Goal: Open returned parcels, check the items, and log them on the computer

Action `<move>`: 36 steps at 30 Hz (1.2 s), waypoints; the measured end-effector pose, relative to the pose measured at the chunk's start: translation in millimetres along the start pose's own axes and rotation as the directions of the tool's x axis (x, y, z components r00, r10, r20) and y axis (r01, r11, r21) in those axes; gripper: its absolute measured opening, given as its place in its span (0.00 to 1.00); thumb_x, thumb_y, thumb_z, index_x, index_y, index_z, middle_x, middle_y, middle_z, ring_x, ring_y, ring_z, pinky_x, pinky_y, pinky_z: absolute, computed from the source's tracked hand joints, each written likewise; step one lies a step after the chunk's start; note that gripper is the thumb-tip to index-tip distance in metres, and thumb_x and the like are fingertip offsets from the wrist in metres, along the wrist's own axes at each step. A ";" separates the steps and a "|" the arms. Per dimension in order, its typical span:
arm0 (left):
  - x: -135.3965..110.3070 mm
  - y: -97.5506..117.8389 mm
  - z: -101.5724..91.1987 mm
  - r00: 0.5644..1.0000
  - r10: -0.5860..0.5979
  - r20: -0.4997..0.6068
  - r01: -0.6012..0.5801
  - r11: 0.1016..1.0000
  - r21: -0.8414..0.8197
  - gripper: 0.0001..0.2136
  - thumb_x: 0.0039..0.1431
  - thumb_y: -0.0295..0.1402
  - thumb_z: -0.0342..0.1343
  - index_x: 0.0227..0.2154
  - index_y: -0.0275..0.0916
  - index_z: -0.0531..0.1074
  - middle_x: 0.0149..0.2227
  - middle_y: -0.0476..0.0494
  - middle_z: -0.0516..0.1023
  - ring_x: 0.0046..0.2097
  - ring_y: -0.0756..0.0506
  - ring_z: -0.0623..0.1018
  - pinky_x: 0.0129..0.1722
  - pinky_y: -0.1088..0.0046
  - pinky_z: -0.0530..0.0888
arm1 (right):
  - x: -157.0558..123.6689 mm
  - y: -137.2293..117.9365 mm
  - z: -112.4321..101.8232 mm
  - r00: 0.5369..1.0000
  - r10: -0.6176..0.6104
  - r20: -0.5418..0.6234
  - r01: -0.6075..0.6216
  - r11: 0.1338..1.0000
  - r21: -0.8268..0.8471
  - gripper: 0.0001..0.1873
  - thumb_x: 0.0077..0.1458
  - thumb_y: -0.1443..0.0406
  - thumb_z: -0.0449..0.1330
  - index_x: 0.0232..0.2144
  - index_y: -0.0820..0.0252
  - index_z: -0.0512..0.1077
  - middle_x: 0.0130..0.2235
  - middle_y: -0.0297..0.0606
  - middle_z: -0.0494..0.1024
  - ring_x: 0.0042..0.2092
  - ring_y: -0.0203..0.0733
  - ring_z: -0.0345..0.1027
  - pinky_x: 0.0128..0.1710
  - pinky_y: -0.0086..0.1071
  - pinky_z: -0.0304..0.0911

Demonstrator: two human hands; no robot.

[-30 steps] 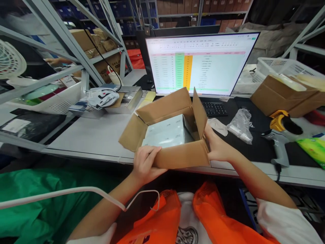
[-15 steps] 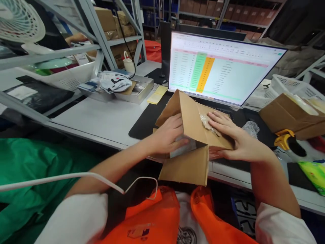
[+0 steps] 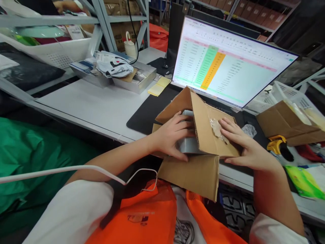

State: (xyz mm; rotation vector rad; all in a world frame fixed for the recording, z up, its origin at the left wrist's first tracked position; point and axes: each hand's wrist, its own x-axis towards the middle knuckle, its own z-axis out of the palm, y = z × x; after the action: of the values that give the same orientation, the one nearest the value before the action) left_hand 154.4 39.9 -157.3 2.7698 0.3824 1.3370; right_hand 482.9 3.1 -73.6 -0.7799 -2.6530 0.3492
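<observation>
An opened cardboard box [image 3: 205, 117] lies tilted at the desk's front edge, its flaps spread toward the left and toward me. My left hand [image 3: 174, 135] reaches into the opening, fingers and thumb wrapped round the end of a smooth grey box [image 3: 189, 145] inside. How far the grey box extends is hidden by the cardboard. On the other side, my right hand [image 3: 245, 145] clasps the cardboard box, fingers on its upper face beside a crumpled patch of clear tape [image 3: 217, 128] and thumb lower down.
Behind stands a monitor [image 3: 233, 64] showing a spreadsheet. Yellow sticky notes [image 3: 159, 86] and a metal tray [image 3: 142, 79] with a folded cloth are at the left. To the right are a yellow tape dispenser [image 3: 276, 145], bubble wrap [image 3: 249, 130], another cardboard box [image 3: 286, 123] and a green packet [image 3: 304, 181].
My left hand has drawn back slightly, and more of the grey box shows in the opening. The cardboard box sits a little further right in view, with my right hand still on it.
</observation>
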 end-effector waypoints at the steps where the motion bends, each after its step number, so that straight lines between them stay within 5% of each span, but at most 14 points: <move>1: -4.3 -1.2 -0.8 1.000 0.014 -0.026 -0.014 1.000 -0.001 0.38 0.47 0.64 0.65 0.52 0.39 0.74 0.52 0.31 0.77 0.62 0.26 0.70 0.67 0.36 0.60 | 1.0 1.3 -0.6 1.000 -0.004 0.010 0.004 1.000 0.003 0.48 0.59 0.51 0.69 0.74 0.38 0.51 0.74 0.39 0.52 0.75 0.60 0.41 0.72 0.64 0.39; 10: -44.2 -16.1 5.7 0.981 -0.077 -0.178 0.074 0.997 -0.025 0.46 0.42 0.68 0.65 0.56 0.38 0.67 0.56 0.27 0.73 0.63 0.26 0.69 0.63 0.39 0.67 | 28.5 -0.8 -3.6 0.998 -0.026 0.063 0.025 1.000 0.007 0.43 0.61 0.52 0.67 0.73 0.38 0.54 0.74 0.37 0.55 0.74 0.60 0.45 0.72 0.64 0.41; 17: -22.4 -32.8 22.5 0.958 -0.072 -0.279 0.053 0.996 -0.073 0.40 0.35 0.66 0.67 0.45 0.40 0.72 0.51 0.32 0.75 0.58 0.28 0.72 0.62 0.40 0.68 | 28.6 -3.1 -4.1 0.998 0.040 0.039 -0.040 0.999 -0.006 0.43 0.61 0.52 0.67 0.73 0.36 0.53 0.75 0.37 0.53 0.74 0.61 0.44 0.72 0.65 0.40; 20: -2.6 -33.1 24.8 0.967 -0.109 -0.231 0.086 0.991 -0.107 0.34 0.37 0.61 0.66 0.42 0.41 0.72 0.46 0.36 0.77 0.54 0.30 0.74 0.61 0.43 0.70 | 31.3 -9.1 -2.9 0.997 0.052 0.053 -0.051 0.999 -0.008 0.44 0.61 0.53 0.68 0.73 0.35 0.53 0.75 0.37 0.52 0.74 0.60 0.44 0.72 0.65 0.42; 23: 15.0 -28.5 16.4 0.977 -0.094 -0.193 0.073 0.991 -0.115 0.30 0.40 0.56 0.65 0.43 0.42 0.72 0.44 0.38 0.78 0.54 0.30 0.76 0.60 0.46 0.71 | 33.6 -14.0 -1.1 0.997 0.056 0.049 -0.056 0.998 -0.012 0.44 0.61 0.54 0.68 0.73 0.35 0.53 0.75 0.38 0.52 0.74 0.59 0.45 0.72 0.64 0.42; 29: 4.3 -18.1 -15.5 0.899 0.102 -0.426 -0.147 0.986 -0.074 0.24 0.45 0.49 0.65 0.44 0.43 0.72 0.40 0.40 0.80 0.46 0.36 0.79 0.50 0.50 0.77 | 17.1 -1.2 -3.0 0.997 0.075 0.027 -0.076 0.996 0.043 0.44 0.60 0.54 0.69 0.72 0.38 0.56 0.75 0.38 0.52 0.75 0.57 0.43 0.73 0.60 0.41; 36: -0.3 -2.1 -48.4 0.831 0.014 -0.557 -0.024 1.000 -0.011 0.24 0.51 0.59 0.59 0.41 0.45 0.75 0.41 0.42 0.82 0.46 0.38 0.80 0.48 0.51 0.78 | -8.4 18.5 -8.5 0.985 0.171 -0.018 -0.166 0.974 0.152 0.41 0.59 0.53 0.69 0.70 0.36 0.60 0.74 0.34 0.53 0.74 0.56 0.43 0.73 0.57 0.40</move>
State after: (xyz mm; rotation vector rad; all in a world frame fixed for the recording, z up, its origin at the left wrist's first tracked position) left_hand 116.2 38.6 -127.4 2.3125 0.3535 2.1330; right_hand 501.7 14.7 -74.2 -0.9552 -2.5035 0.5701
